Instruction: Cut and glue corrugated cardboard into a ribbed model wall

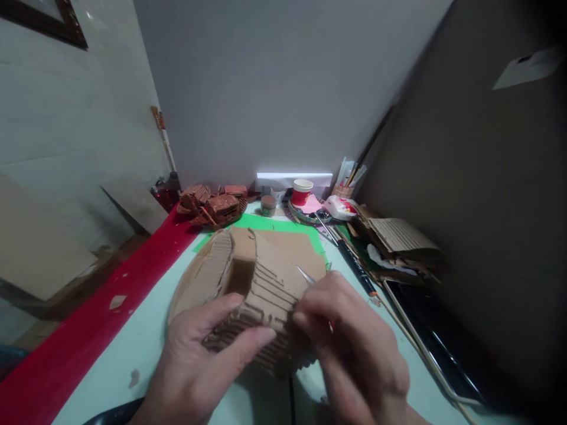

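Note:
My left hand (195, 354) grips the near side of a brown corrugated cardboard model (270, 295), its thumb and fingers spread around the edge. The model has a ridged, curved wing, an opening in the middle and a flat top with thin dark lines. My right hand (354, 342) is closed, its fingertips against the model's right side. From its fist juts a slim pointed metal tool (305, 275), the tip over the cardboard; the rest is hidden by my fingers, so its exact kind does not show.
Reddish-brown painted models (217, 203) stand at the back left. A red paper cup (302, 192), a small jar (268, 205) and a black-handled tool (354, 265) lie beyond the model. Stacked cardboard (398, 236) and a dark glossy panel (434, 336) are at right. A red strip (110, 307) edges the left.

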### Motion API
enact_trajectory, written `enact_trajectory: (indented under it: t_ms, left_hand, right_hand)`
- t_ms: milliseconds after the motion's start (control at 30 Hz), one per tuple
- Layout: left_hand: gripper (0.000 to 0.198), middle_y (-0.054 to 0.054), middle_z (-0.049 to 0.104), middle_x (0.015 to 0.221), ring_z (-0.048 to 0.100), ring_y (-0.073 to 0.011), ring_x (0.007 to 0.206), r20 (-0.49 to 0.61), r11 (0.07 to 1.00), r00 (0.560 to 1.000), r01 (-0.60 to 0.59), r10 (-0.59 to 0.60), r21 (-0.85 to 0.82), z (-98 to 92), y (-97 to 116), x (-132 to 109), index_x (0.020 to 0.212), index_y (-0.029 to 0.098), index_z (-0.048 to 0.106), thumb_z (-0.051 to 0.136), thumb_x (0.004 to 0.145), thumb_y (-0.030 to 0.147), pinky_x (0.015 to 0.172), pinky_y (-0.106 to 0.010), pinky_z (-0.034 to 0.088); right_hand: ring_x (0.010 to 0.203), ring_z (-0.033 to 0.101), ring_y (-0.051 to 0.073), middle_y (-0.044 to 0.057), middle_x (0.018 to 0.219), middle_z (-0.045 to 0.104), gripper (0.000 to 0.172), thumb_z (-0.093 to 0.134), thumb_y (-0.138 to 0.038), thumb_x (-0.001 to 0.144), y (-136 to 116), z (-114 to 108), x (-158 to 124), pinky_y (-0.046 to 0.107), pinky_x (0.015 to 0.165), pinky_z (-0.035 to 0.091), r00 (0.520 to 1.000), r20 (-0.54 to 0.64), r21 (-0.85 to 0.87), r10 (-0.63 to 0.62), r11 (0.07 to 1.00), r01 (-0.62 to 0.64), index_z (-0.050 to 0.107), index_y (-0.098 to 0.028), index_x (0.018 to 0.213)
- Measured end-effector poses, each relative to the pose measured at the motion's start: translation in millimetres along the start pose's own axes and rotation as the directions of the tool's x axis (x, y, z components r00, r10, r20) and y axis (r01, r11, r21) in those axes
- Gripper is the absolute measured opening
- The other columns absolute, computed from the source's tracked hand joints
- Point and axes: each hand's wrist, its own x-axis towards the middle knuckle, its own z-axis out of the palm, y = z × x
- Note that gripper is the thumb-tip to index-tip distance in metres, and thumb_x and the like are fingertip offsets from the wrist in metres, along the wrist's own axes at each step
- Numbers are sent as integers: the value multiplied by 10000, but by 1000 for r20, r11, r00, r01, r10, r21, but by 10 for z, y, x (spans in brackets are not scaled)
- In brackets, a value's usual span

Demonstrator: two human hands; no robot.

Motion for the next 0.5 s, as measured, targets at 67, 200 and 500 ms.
enact_trajectory:
  t_ms: [67, 200, 500]
  left_hand:
    - [110, -10, 770, 782, 702, -225, 785, 10, 1000, 1000, 22, -22, -21, -2, 11, 0, 713, 249, 756, 791, 714, 354, 779, -270, 565]
    - [154, -28, 798, 878, 722, -241, 837, -19, 998, 1000, -3, 2, -68, -3, 38, 8, 836, 261, 799, 783, 735, 376, 794, -286, 574]
    - [163, 22, 644, 578, 599, -176, 583, -71, 973, 994, -71, 88, 219, 59, 2, -23, 625, 271, 735, 750, 724, 399, 550, -215, 500]
  right_hand:
    - [683, 520, 123, -16, 748, 516, 156, 510, -104, 952, 13, -40, 48, 270, 643, 435, 989, -31, 50, 142, 989, -140, 540, -208, 840]
    - [698, 524, 115, -30, 749, 521, 152, 531, -153, 973, 58, -102, 68, 250, 649, 430, 973, -22, 70, 231, 971, -229, 541, -218, 836]
    - [784, 547, 174, 71, 908, 628, 150, 592, -92, 907, -19, -27, 55, 326, 691, 476, 983, 124, -141, -133, 979, 150, 604, -158, 1041]
